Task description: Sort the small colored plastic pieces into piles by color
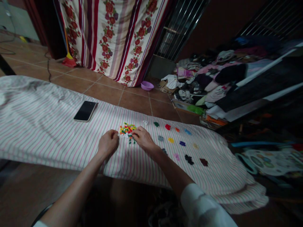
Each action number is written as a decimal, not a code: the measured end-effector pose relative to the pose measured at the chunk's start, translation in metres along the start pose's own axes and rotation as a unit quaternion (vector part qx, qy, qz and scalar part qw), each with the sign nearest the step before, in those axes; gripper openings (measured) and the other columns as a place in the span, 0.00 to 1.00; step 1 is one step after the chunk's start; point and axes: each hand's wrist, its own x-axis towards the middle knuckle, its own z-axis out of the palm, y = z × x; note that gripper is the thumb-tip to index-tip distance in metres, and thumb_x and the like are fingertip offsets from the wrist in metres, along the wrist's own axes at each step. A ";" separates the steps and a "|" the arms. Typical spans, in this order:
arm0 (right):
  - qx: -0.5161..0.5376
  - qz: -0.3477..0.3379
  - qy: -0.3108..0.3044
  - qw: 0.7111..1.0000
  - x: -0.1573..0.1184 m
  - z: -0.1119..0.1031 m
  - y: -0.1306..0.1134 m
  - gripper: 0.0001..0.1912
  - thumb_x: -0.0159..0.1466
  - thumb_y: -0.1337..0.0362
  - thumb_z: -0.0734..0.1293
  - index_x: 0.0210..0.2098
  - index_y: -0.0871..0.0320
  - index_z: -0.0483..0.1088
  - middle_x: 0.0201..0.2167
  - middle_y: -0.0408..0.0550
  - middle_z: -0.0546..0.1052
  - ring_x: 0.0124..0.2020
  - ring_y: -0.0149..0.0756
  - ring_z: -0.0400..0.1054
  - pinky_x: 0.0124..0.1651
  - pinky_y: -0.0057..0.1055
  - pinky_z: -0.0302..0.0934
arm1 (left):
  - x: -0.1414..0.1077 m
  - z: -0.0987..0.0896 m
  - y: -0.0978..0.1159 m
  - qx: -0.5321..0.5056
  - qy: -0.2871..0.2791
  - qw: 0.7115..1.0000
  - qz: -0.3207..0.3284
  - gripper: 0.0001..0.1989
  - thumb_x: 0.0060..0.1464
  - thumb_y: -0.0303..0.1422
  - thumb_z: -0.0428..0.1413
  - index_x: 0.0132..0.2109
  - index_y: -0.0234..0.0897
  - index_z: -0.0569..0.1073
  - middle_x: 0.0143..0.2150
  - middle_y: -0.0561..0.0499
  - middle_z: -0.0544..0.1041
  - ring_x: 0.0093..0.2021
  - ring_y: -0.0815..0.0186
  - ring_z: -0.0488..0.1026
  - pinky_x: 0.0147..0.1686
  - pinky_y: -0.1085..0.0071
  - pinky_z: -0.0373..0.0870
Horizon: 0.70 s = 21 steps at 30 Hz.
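Note:
A mixed heap of tiny coloured pieces (pixel 127 128), red, yellow, orange and green, lies on a striped cloth (pixel 78 138). Just in front of it are some white pieces (pixel 124 135) and loose dark green pieces (pixel 132 141). My left hand (pixel 108 143) rests at the heap's left side with fingers curled closed; whatever they hold is hidden. At the heap's right edge, my right hand (pixel 143 138) pinches with thumb and forefinger, too small a spot to make out what is between them. Small single-colour piles spread to the right, among them red (pixel 168 127), yellow (pixel 170 140) and black (pixel 189 159).
A phone (pixel 85 111) lies on the cloth, left of the heap. Beyond the cloth's far edge, a purple basin (pixel 147 85) stands on the tiled floor by a flowered curtain (pixel 111 37). Clothes (pixel 201 75) are heaped at the back right.

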 end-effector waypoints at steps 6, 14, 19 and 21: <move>-0.055 0.011 -0.020 0.998 0.006 -0.001 -0.006 0.10 0.65 0.68 0.63 0.40 0.55 0.77 0.38 0.49 0.72 0.42 0.35 0.66 0.46 0.30 0.60 | 0.000 -0.001 0.002 0.002 -0.002 1.000 -0.001 0.14 0.56 0.35 0.46 0.42 0.39 0.75 0.39 0.47 0.80 0.41 0.62 0.75 0.40 0.69 0.66; -0.096 0.038 -0.024 0.994 0.014 0.001 -0.013 0.09 0.65 0.68 0.63 0.36 0.54 0.76 0.38 0.51 0.73 0.41 0.38 0.66 0.43 0.31 0.59 | -0.001 -0.001 0.002 0.000 0.000 1.000 0.001 0.14 0.56 0.35 0.47 0.43 0.39 0.75 0.40 0.47 0.80 0.42 0.63 0.75 0.40 0.70 0.66; -0.115 0.031 -0.011 0.993 0.014 0.002 -0.014 0.09 0.64 0.68 0.63 0.35 0.54 0.76 0.37 0.49 0.73 0.39 0.37 0.66 0.41 0.30 0.58 | 0.000 0.000 0.000 0.002 -0.002 1.000 -0.001 0.14 0.56 0.34 0.47 0.43 0.39 0.75 0.40 0.47 0.80 0.41 0.63 0.75 0.40 0.70 0.66; -0.102 0.030 -0.002 0.994 0.012 0.001 -0.015 0.09 0.64 0.69 0.63 0.34 0.54 0.75 0.36 0.49 0.73 0.39 0.36 0.66 0.41 0.29 0.58 | 0.001 0.000 0.000 0.004 -0.003 1.000 0.000 0.14 0.57 0.35 0.47 0.43 0.40 0.75 0.40 0.48 0.80 0.40 0.63 0.75 0.40 0.70 0.66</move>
